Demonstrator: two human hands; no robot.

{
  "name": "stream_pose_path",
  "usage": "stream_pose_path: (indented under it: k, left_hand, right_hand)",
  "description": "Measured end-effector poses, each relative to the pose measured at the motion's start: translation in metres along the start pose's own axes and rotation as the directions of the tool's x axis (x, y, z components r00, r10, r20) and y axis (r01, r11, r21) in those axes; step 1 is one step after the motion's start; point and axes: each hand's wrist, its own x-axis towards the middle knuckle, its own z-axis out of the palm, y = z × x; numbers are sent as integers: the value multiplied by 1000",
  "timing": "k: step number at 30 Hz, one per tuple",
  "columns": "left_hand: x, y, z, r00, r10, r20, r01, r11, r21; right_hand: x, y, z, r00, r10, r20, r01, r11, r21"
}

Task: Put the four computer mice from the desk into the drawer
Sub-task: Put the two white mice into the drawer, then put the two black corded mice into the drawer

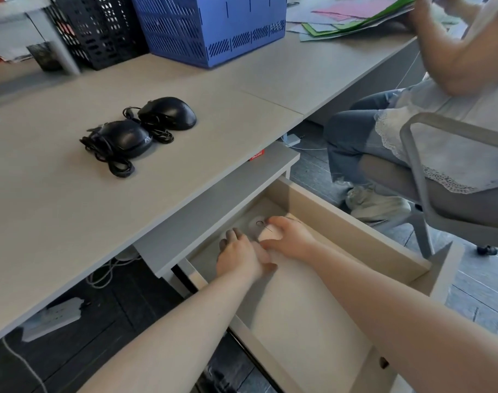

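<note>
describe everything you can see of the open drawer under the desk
The pale beige wooden-looking drawer is pulled far out from under the grey desk, its plain flat floor mostly bare. Its side walls are thin boards and the front panel is grey. Both hands reach into its back end: the left hand and right hand rest close together over pale rounded objects, one with a thin dark wire, partly hidden by the fingers.

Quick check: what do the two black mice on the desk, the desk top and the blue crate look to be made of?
Black mice: likely hard plastic, smooth and slightly glossy, with highlights on the shells; cords look rubbery.
Desk top: probably laminated board, matte grey-beige, flat with a seam between panels.
Blue crate: looks like molded plastic, semi-matte, with slotted walls; thin metal cannot be ruled out.
</note>
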Motion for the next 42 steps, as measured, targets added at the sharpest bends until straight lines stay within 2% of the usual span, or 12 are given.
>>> stream_pose_path:
  k: [8,12,16,22,25,28,30,32,36,42]
  left_hand:
    - [-4,-2,-2,999,41,32,-40,999,-29]
    - [-9,-3,-11,995,98,29,-97,995,-19]
    - [-22,0,-36,985,172,-32,-173,985,-25]
    - [-53,9,-94,971,217,-96,-210,974,79]
    - [-73,10,-129,932,296,-209,-292,955,49]
    - [-85,3,-171,838,356,-412,-385,923,16]
    - [-82,-8,-197,779,329,-534,-404,914,-26]
    - [-71,-26,-218,762,271,-588,-376,925,-61]
    - [-38,-62,-241,811,129,-571,-202,977,-66]
    - [5,-95,-256,905,-12,-424,-30,995,-92]
  right_hand:
    - [0,0,4,1000,-17,18,17,1000,5]
    - [-1,-4,-3,999,6,-42,-7,999,-36]
    - [-9,-13,-25,997,60,-47,-60,998,-9]
    - [-35,-42,-67,997,15,-73,-21,996,-82]
    - [-45,-63,-84,988,0,-157,-7,999,-43]
    - [-48,-92,-103,961,-64,-270,60,998,-23]
    - [-48,-115,-112,937,-122,-327,126,992,-7]
    - [-43,-136,-116,924,-167,-343,180,984,4]
    - [-19,-176,-109,929,-221,-296,232,973,4]
    - [36,-227,-94,913,-280,-297,293,956,0]
